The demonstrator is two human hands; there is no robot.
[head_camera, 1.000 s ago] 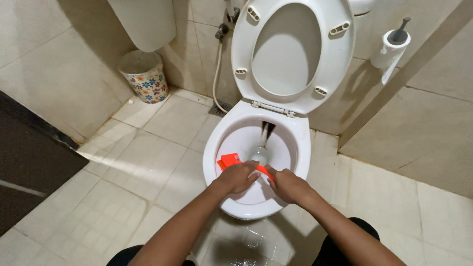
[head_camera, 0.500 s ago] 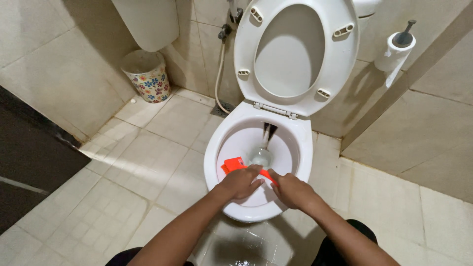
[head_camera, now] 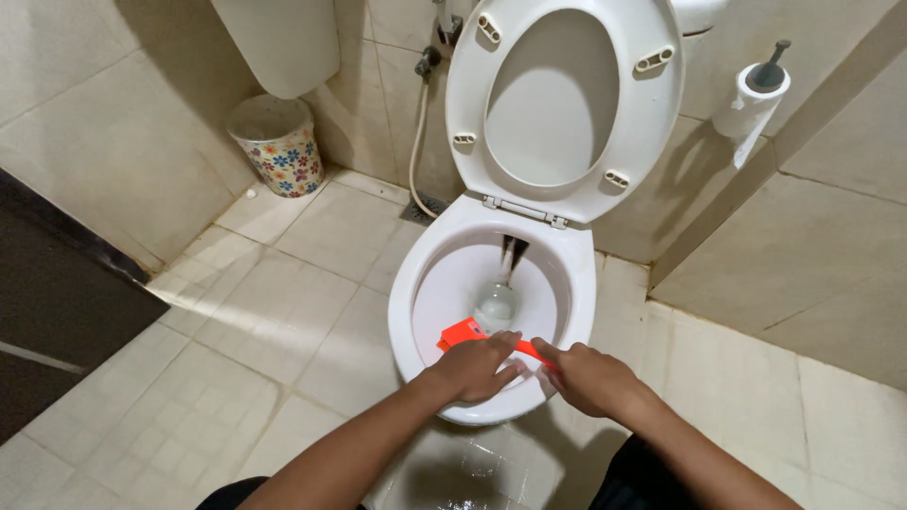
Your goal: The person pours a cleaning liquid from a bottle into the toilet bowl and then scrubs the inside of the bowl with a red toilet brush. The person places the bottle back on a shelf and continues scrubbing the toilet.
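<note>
The left hand and the right hand meet over the front rim of the white toilet bowl. Both are closed on an orange brush. The left grip is curled over the middle of the brush, with the fingers folded down on top of it. The right grip pinches the thin orange handle end just beside the left hand; the handle runs between the two hands. How tightly either grip clamps cannot be told.

The orange head of the brush projects to the left of the left hand and lies inside the bowl, against the near inner wall and below the rim. The water pool sits at the centre of the bowl, just beyond the brush head.

The seat and lid stand raised against the rear wall, leaving the full bowl opening uncovered. A hose hangs down the wall to the left of the seat. A flower-patterned waste bin stands in the left corner, well apart from the bowl. A toilet paper roll hangs on the right wall. Tiled floor lies open to the left of the bowl; the floor at the base of the bowl is wet.
</note>
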